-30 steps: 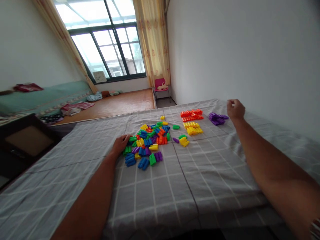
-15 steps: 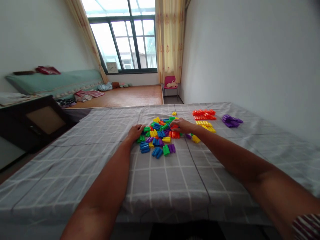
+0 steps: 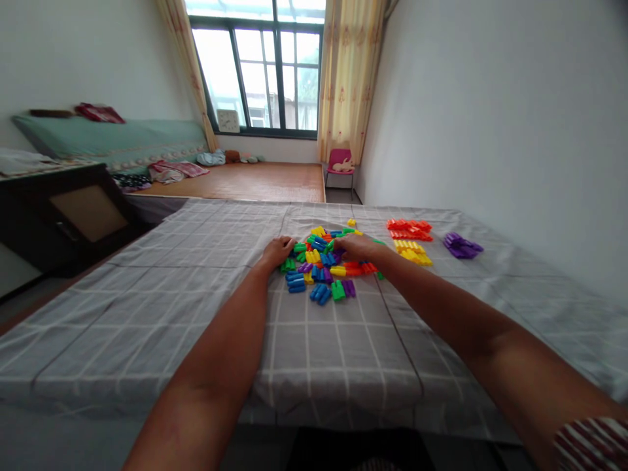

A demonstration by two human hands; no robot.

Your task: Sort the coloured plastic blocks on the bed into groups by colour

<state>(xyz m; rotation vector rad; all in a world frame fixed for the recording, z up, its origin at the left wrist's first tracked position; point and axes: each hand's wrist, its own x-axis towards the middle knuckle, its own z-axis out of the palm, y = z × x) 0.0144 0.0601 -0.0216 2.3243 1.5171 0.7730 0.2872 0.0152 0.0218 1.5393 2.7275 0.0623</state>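
Note:
A mixed heap of plastic toy blocks (image 3: 312, 257) in blue, green, yellow, purple and orange lies on a grey checked cloth (image 3: 226, 288). My left hand (image 3: 279, 250) rests against the heap's left edge, fingers loosely extended beside green blocks (image 3: 288, 265). Over the heap's right side, my right hand (image 3: 358, 246) has its fingers bent down among the pieces, close to a green block (image 3: 330, 246); what lies between the fingertips is hidden. Below that hand runs a row of orange blocks (image 3: 360, 268), with a yellow block (image 3: 337, 270) at its left end.
Sorted groups lie to the right: orange blocks (image 3: 409, 229), yellow blocks (image 3: 413, 252) and purple blocks (image 3: 462, 246). A lone yellow block (image 3: 351, 222) sits behind the heap. Beyond the table are a low bed (image 3: 275, 180) and a pink chair (image 3: 339, 157).
My right hand has left the orange blocks, now further right in a row, and reaches in among the others. My left hand stays at the heap's edge. The view has shifted slightly.

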